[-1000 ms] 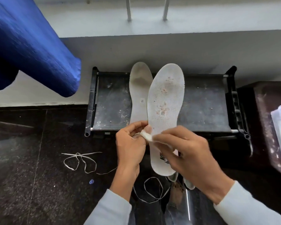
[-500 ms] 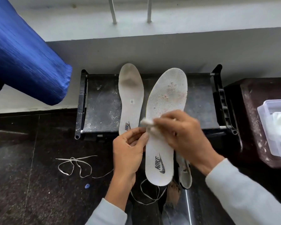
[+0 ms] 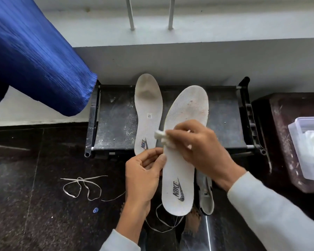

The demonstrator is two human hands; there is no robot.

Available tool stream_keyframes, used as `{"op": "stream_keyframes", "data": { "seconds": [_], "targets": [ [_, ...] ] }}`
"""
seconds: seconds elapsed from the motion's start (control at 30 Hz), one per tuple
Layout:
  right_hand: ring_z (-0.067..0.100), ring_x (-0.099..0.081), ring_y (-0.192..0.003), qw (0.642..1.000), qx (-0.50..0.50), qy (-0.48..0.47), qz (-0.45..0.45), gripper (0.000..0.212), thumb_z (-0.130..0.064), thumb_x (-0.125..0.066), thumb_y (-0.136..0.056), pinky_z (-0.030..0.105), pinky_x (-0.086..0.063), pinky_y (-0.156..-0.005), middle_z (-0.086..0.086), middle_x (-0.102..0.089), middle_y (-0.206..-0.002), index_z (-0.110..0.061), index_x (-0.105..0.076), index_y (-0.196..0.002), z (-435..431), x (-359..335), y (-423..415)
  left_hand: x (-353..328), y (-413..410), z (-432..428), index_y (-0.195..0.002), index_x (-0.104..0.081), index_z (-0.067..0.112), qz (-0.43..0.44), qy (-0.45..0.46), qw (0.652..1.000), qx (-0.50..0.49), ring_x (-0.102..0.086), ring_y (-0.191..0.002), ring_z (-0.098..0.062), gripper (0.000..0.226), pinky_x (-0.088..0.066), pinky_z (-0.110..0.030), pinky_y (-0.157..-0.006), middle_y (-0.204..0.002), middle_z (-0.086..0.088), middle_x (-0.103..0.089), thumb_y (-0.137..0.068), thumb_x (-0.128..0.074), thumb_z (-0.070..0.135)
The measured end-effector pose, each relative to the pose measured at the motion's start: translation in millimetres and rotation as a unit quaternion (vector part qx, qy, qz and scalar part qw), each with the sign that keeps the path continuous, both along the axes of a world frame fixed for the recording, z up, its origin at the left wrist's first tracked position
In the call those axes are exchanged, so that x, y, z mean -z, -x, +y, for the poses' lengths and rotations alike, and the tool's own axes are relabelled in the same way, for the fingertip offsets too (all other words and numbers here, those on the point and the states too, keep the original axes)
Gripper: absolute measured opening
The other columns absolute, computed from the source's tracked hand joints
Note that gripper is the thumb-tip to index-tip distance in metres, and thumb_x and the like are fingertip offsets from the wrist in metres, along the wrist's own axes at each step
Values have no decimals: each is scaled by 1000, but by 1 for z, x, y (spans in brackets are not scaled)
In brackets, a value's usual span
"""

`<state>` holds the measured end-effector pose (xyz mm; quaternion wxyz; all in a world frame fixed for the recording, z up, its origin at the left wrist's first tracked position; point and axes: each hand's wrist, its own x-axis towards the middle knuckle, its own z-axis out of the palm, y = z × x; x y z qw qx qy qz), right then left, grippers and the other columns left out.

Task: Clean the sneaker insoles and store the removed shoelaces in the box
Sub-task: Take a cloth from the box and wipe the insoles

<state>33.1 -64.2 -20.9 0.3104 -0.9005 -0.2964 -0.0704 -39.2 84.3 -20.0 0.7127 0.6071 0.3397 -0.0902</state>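
**Insole (image 3: 179, 174) held, wipe (image 3: 160, 135) pressed on it**

Fingers of your right hand (image 3: 203, 151) pinch the white wipe against the insole's middle. Fingers of your left hand (image 3: 143, 178) pinch its left edge. It hangs over the black stand's (image 3: 116, 120) front edge, and the second insole (image 3: 148, 113) lies across that stand. A shoelace (image 3: 82, 187) sprawls on the floor (image 3: 34, 205) to the left.

We read "NIKE" in dark letters beside a swoosh on the heel of the near insole (image 3: 178, 169). The far insole (image 3: 148, 105), to its left, bears the same "NIKE" mark at its heel; its small square label is too small to read.
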Motion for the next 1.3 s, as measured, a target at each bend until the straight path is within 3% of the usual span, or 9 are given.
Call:
{"op": "stream_keyframes", "data": {
  "seconds": [0.17, 0.3, 0.4, 0.53, 0.67, 0.77, 1.03, 1.17, 1.3],
  "targets": [
    [28, -62, -69, 978, 209, 12, -6, 30, -33, -66, -85, 38, -54, -64, 10, -64, -73, -5, -77, -82, -43, 15, -75, 1, 5, 3, -90, -76, 15, 9, 3, 1000, -4, -75, -76, -11, 18, -62, -20, -69, -86, -9, -80, -85, -73, -3],
    [13, -58, -75, 955, 287, -53, -50, 16, -19, -70, -90, 12, -45, -74, 8, -69, -86, -8, -78, -99, -46, -16, -68, 3, 7, 4, -92, -76, 13, 12, 0, 1000, -11, -75, -80, -16, 18, -63, -26, -74, -90, -13, -80, -85, -74, -2],
    [19, -61, -76, 983, 144, -49, -101, 10, -11, -70, -92, 20, -48, -74, 9, -69, -90, -7, -76, -99, -18, -26, -26, 3, 7, 3, -92, -77, 15, 16, -2, 1000, -12, -75, -85, -21, 17, -63, -36, -83, -91, -13, -80, -85, -75, -1],
    [26, -60, -76, 995, -17, 90, -47, 24, 2, -76, -81, 32, -52, -61, 11, -64, -95, -7, -74, -103, -22, 5, -17, 1, 7, 3, -91, -77, 16, 8, -11, 1000, -4, -76, -87, -22, 18, -61, -41, -89, -90, -11, -80, -84, -75, -1],
    [32, -61, -77, 965, 224, 116, -66, 14, -16, -67, -91, 32, -49, -67, 13, -62, -84, -6, -72, -83, -62, 17, -73, 1, 7, 6, -91, -77, 15, 10, -5, 1000, -10, -76, -89, -25, 19, -61, -44, -91, -92, -13, -80, -84, -74, -3],
    [23, -60, -86, 944, 324, 22, -61, 21, -23, -61, -95, 10, -39, -79, 15, -67, -96, -8, -75, -101, -74, -4, -74, 2, 6, 7, -92, -77, 15, 11, -4, 1000, -11, -77, -89, -24, 19, -62, -42, -90, -91, -11, -80, -85, -74, -2],
    [21, -60, -73, 998, -17, 46, -45, 19, -12, -59, -96, 30, -52, -61, 11, -63, -101, -8, -73, -109, -26, 3, -24, 2, 4, 3, -89, -77, 18, 9, -4, 1000, -5, -77, -88, -21, 20, -63, -34, -83, -89, -8, -81, -84, -75, -1],
    [30, -59, -75, 977, 194, 85, -25, 22, -26, -59, -93, 36, -52, -65, 13, -60, -96, -7, -70, -94, -48, 21, -63, 4, 6, 0, -91, -78, 15, 10, -10, 1000, -3, -77, -88, -23, 18, -62, -38, -85, -89, -10, -81, -84, -75, -2],
    [10, -53, -85, 927, 373, -14, -14, 21, -29, -57, -97, 8, -33, -74, 11, -63, -103, -16, -72, -105, -69, 7, -71, 5, 8, -1, -88, -77, 18, 12, -7, 1000, -9, -76, -81, -15, 21, -63, -30, -78, -87, -8, -81, -84, -75, -2]
  ]
}}
